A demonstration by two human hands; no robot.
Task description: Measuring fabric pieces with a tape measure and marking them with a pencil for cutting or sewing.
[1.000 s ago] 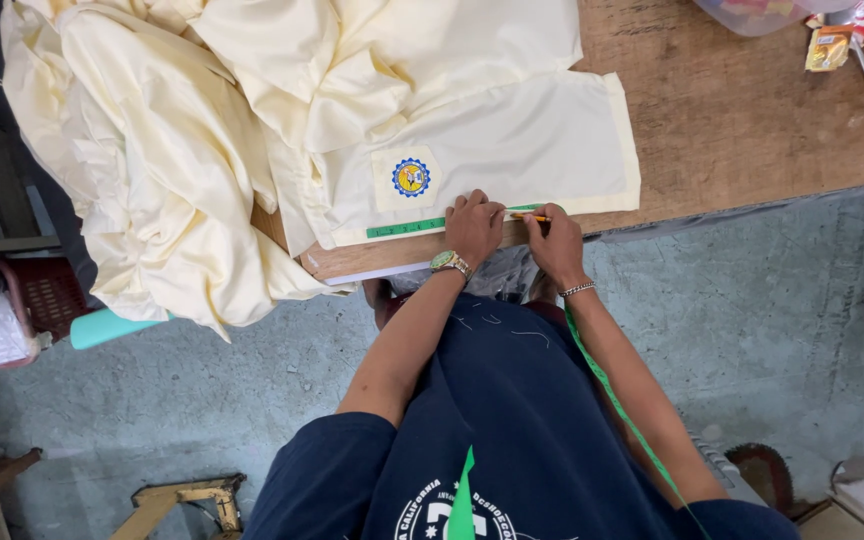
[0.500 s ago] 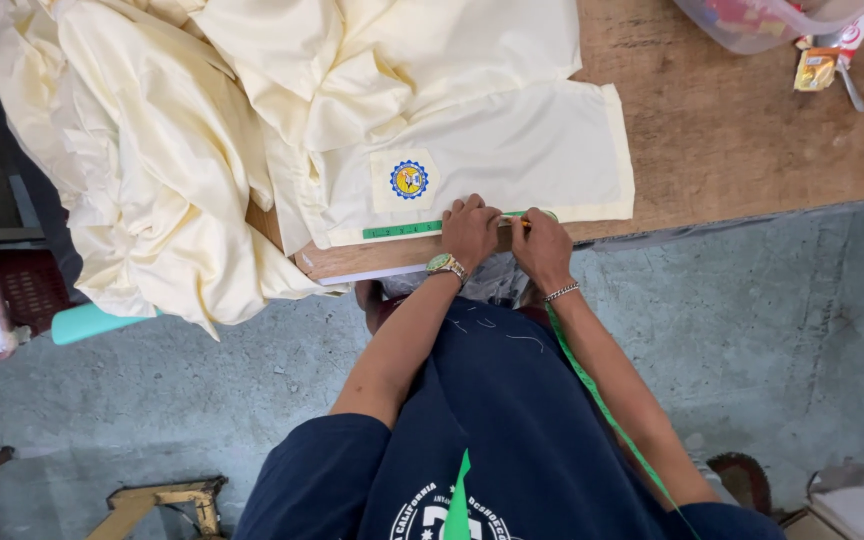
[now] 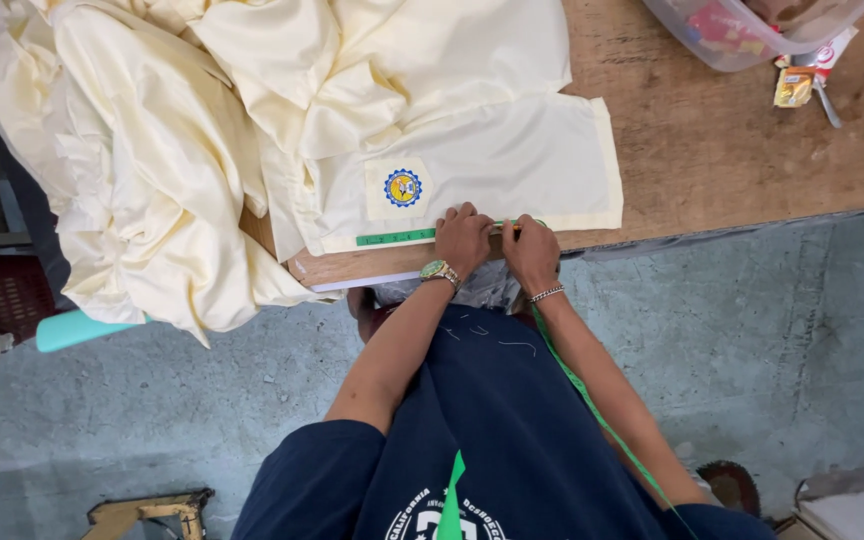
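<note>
A pale yellow shirt (image 3: 512, 165) lies flat on the wooden table (image 3: 732, 150), with a round blue and yellow badge (image 3: 403, 187) sewn on its pocket. A green measuring tape (image 3: 395, 237) runs along the shirt's near hem. My left hand (image 3: 464, 238) presses the tape down on the hem. My right hand (image 3: 530, 250) sits right beside it, pinching the tape and a thin yellowish stick-like object, and the tape trails from there down over my dark blue top. A watch is on my left wrist and a thin bracelet on my right.
A heap of more pale yellow cloth (image 3: 142, 160) spills over the table's left edge. A clear plastic tub (image 3: 742, 30) and a small packet (image 3: 794, 86) stand at the far right corner. A teal object (image 3: 77, 328) and a wooden stool (image 3: 147, 512) are on the concrete floor.
Both hands have stayed together on the tape at the hem. The view has shifted slightly; the hands' grip looks the same.
</note>
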